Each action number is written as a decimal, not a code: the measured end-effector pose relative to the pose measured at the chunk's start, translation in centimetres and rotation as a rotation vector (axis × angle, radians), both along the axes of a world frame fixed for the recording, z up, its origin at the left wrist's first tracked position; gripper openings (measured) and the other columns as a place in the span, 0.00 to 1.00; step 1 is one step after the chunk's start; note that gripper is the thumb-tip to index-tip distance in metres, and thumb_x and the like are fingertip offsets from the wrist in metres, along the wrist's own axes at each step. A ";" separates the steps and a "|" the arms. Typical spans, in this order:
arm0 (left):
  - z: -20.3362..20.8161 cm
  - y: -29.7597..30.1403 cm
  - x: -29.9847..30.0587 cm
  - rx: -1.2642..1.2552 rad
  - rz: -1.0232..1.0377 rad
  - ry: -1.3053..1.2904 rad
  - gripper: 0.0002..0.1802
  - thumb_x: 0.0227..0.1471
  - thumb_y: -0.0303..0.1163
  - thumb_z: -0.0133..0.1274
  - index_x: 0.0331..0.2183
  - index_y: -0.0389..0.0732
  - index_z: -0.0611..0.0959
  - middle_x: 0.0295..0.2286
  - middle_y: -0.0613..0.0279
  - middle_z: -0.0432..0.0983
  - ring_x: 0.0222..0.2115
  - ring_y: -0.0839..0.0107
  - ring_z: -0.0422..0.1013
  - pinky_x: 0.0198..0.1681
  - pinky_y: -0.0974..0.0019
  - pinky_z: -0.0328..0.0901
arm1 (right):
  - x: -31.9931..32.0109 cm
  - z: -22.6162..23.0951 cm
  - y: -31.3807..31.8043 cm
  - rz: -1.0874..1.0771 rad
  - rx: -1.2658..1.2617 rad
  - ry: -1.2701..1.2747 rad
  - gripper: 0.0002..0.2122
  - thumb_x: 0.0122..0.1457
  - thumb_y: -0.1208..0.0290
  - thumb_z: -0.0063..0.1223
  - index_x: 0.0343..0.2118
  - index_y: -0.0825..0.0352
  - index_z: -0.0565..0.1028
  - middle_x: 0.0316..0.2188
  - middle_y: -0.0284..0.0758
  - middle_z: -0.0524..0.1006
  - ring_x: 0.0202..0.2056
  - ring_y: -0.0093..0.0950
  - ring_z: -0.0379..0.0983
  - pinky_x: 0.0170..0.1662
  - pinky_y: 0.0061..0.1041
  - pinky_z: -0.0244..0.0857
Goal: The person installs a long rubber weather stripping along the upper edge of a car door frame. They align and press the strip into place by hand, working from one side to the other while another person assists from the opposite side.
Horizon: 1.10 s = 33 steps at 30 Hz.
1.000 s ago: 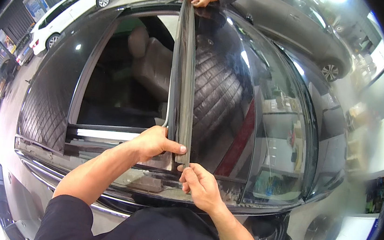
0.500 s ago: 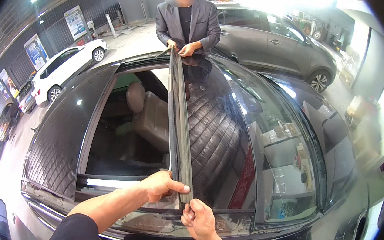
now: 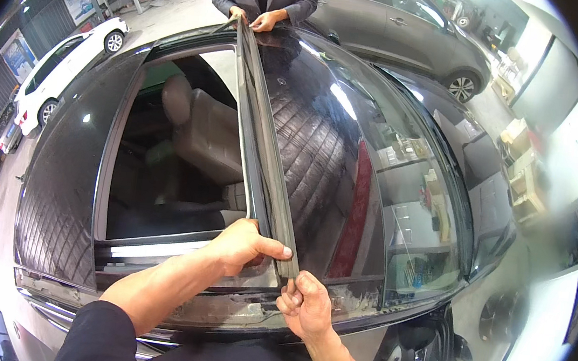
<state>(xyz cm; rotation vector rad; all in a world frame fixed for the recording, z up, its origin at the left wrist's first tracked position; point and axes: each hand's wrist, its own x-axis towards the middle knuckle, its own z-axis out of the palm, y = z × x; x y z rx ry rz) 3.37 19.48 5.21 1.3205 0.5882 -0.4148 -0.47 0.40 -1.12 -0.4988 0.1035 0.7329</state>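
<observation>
A long dark strip lies across the roof of a black car, along one edge of its roof opening. My left hand is closed round the near end, thumb over the top and the other fingers partly hidden below. Just right of it, my right hand has its fingers curled and pinches the very tip of the same strip. At the far end, a co-worker's two hands hold or touch the strip; their exact grip is too small to tell.
Through the roof opening a beige-grey seat shows. To the right lie the glossy dark roof panel and the windshield. A grey car stands behind, a white car at the far left. Shelving stands at the right.
My view has tilted down, so the car and the co-worker sit higher in the picture. Both my hands keep their hold on the strip's near end, with little visible change in grip.
</observation>
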 end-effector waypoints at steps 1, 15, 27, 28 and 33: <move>-0.3 -0.1 0.0 -0.011 0.019 -0.022 0.16 0.35 0.25 0.70 0.30 0.34 0.82 0.21 0.63 0.75 0.16 0.77 0.64 0.20 0.70 0.55 | -0.5 -0.1 0.0 -0.024 -0.010 -0.031 0.11 0.62 0.70 0.51 0.23 0.64 0.66 0.18 0.27 0.62 0.17 0.18 0.52 0.22 0.20 0.48; -1.0 0.2 -0.3 -0.002 -0.003 -0.053 0.18 0.41 0.25 0.68 0.36 0.32 0.81 0.27 0.56 0.80 0.22 0.72 0.73 0.25 0.69 0.65 | 1.5 3.9 -1.1 -0.224 -1.259 -1.284 0.11 0.61 0.66 0.54 0.29 0.70 0.74 0.26 0.44 0.74 0.25 0.44 0.74 0.29 0.37 0.69; 0.3 -0.4 0.0 0.052 -0.021 -0.014 0.10 0.39 0.25 0.67 0.28 0.36 0.83 0.20 0.62 0.76 0.15 0.76 0.64 0.20 0.71 0.54 | 0.7 3.4 -0.6 -0.417 -1.304 -1.377 0.11 0.60 0.70 0.55 0.24 0.68 0.71 0.21 0.43 0.71 0.22 0.47 0.70 0.25 0.41 0.65; 0.0 -0.4 0.0 0.047 -0.002 -0.014 0.09 0.38 0.25 0.68 0.25 0.36 0.83 0.18 0.62 0.75 0.13 0.77 0.61 0.19 0.70 0.53 | 0.5 3.3 -0.7 -0.422 -1.306 -1.367 0.10 0.59 0.70 0.56 0.24 0.68 0.71 0.21 0.43 0.71 0.22 0.47 0.70 0.25 0.41 0.65; -1.5 -0.2 0.2 0.005 0.034 -0.053 0.10 0.37 0.25 0.67 0.26 0.37 0.83 0.18 0.64 0.75 0.13 0.79 0.60 0.18 0.71 0.52 | -0.6 3.4 -1.0 -0.425 -1.336 -1.342 0.10 0.57 0.71 0.58 0.22 0.67 0.71 0.20 0.41 0.71 0.20 0.43 0.69 0.24 0.38 0.64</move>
